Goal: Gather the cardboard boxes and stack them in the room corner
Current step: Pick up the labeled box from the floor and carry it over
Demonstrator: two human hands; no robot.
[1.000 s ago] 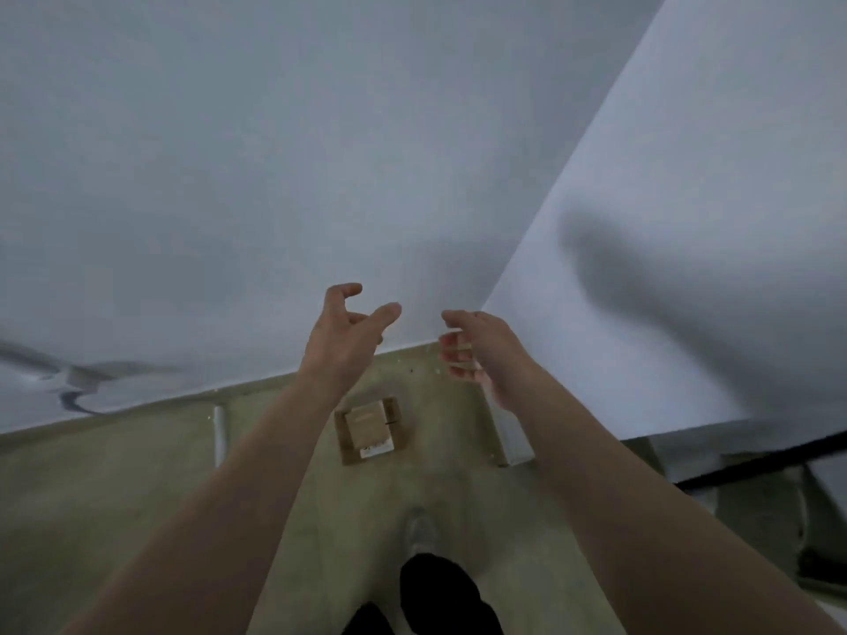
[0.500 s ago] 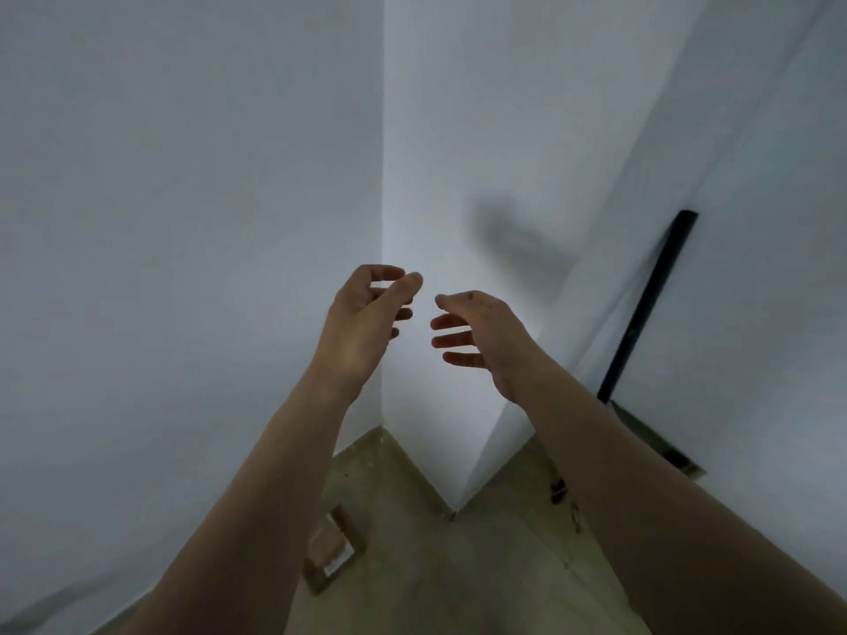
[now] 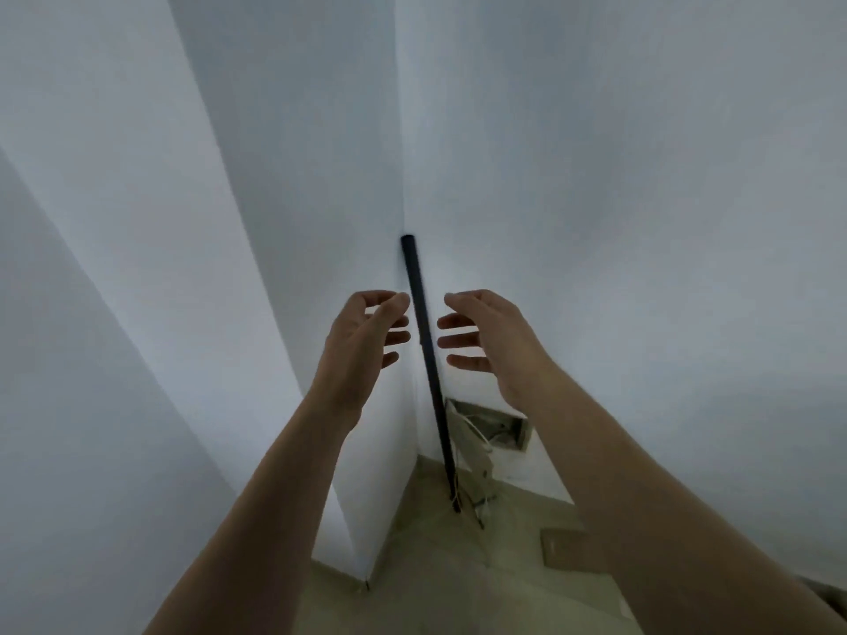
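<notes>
The view has swung right since a second ago: the small cardboard box seen earlier on the floor is gone from sight, and a black pole [image 3: 424, 355] standing in a wall corner now sits centre frame, with a flat cardboard piece [image 3: 566, 547] on the floor [image 3: 435, 584] lower right.

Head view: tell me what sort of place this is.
Probably a bare, unfinished room. Plain white walls meet at a corner, a black pipe runs down it to a rough floor, and loose wires hang from an open wall recess. A cardboard piece lies nearby.
</notes>
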